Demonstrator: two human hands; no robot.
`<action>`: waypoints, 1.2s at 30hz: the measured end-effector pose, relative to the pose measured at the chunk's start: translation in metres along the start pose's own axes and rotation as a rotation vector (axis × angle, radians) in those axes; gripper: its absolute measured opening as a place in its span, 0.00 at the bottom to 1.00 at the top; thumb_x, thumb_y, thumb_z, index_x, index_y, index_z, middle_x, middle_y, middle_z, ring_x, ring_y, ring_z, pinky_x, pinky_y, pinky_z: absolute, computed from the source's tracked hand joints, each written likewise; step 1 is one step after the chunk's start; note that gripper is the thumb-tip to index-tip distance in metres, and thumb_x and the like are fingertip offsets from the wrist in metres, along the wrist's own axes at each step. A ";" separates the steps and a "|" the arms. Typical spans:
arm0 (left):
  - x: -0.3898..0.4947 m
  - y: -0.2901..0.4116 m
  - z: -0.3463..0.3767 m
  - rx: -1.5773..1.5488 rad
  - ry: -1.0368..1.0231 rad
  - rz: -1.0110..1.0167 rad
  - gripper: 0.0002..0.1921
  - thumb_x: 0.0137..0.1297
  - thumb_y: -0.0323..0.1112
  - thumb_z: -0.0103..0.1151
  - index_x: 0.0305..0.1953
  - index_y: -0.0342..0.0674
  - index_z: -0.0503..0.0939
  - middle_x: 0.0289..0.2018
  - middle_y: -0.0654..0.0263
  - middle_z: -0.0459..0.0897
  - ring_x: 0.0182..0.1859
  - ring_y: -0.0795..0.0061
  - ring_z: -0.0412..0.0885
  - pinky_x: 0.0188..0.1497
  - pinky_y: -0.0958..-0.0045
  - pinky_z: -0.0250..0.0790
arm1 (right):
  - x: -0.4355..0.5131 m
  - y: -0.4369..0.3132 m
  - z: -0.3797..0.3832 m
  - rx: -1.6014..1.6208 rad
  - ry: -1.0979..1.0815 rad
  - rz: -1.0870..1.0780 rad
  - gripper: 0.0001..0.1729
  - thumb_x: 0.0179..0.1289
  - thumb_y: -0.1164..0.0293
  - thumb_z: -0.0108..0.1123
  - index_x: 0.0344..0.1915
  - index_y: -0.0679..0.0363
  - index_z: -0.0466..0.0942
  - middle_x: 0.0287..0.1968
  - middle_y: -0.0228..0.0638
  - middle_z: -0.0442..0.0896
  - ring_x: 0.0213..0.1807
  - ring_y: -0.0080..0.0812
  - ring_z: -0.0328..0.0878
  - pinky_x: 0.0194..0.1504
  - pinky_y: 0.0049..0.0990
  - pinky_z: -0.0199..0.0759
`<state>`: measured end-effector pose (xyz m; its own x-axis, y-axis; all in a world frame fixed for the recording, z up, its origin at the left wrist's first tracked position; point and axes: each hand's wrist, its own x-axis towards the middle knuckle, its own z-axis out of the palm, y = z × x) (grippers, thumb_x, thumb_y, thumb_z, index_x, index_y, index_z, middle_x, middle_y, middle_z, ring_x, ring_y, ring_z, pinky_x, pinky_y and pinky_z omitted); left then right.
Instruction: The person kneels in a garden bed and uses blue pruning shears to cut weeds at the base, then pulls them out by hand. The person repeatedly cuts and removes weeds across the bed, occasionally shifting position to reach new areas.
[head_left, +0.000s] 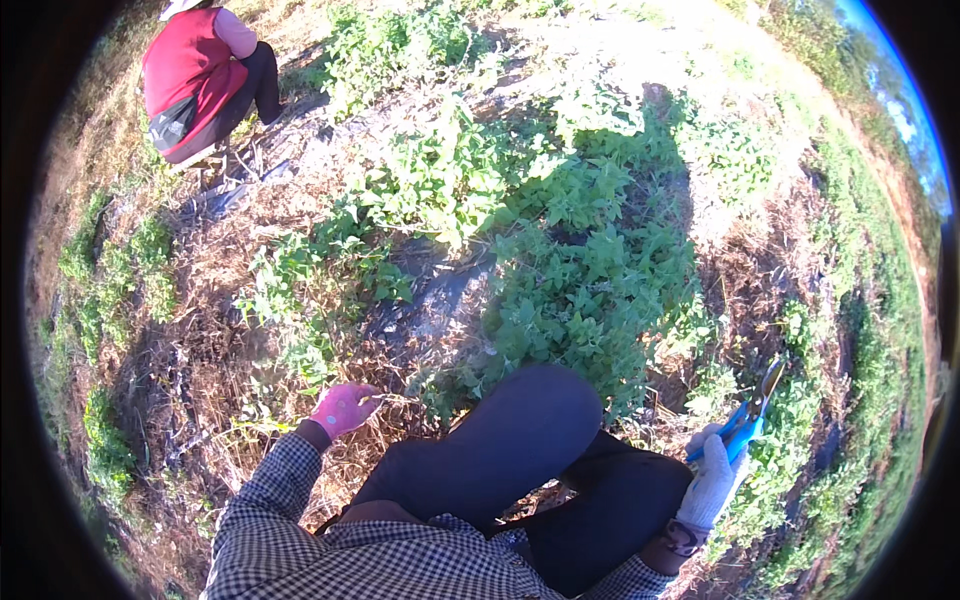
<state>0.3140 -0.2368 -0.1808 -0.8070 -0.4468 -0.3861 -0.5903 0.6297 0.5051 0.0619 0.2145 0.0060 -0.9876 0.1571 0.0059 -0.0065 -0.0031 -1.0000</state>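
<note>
At the lower right, my right hand (712, 480) wears a white knit glove and holds blue-handled pruning shears (742, 431), their metal blades pointing up and away. My left hand (345, 409), in a pink glove, is at the lower left beside my knee. Its fingers are curled around a thin pale stem (397, 399). Dry brown stalks (360, 465) lie below and around that hand. Leafy green plants (577, 300) grow in front of my knees, partly in my shadow.
A person (199, 82) in a red vest squats on a low stool at the upper left. Dark ground sheeting (442, 289) shows between the plants. More green rows (847, 450) run along the right side, and dry weeds (195, 315) cover ground on the left.
</note>
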 end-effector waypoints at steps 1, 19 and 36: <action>0.009 0.009 -0.005 -0.072 0.023 -0.016 0.17 0.66 0.41 0.62 0.54 0.45 0.84 0.40 0.51 0.86 0.42 0.53 0.85 0.49 0.59 0.78 | 0.000 0.000 0.000 0.009 -0.010 -0.012 0.15 0.61 0.75 0.56 0.48 0.67 0.76 0.32 0.34 0.80 0.33 0.27 0.76 0.39 0.26 0.70; 0.222 0.132 0.102 0.064 -0.251 0.021 0.45 0.66 0.63 0.54 0.74 0.37 0.59 0.72 0.39 0.61 0.70 0.38 0.65 0.73 0.54 0.58 | 0.010 0.014 -0.014 -0.058 0.037 0.076 0.22 0.67 0.74 0.59 0.60 0.63 0.72 0.43 0.35 0.82 0.38 0.29 0.80 0.41 0.29 0.75; 0.123 0.033 0.078 -0.379 0.017 0.353 0.19 0.63 0.33 0.60 0.56 0.45 0.79 0.42 0.57 0.86 0.42 0.59 0.85 0.43 0.59 0.78 | 0.011 0.012 -0.009 -0.219 -0.020 0.078 0.23 0.64 0.72 0.59 0.57 0.67 0.72 0.42 0.35 0.79 0.39 0.27 0.74 0.47 0.29 0.68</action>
<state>0.1964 -0.2217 -0.2723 -0.9564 -0.2611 -0.1307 -0.2443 0.4706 0.8478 0.0527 0.2251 -0.0057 -0.9867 0.1448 -0.0736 0.1021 0.2007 -0.9743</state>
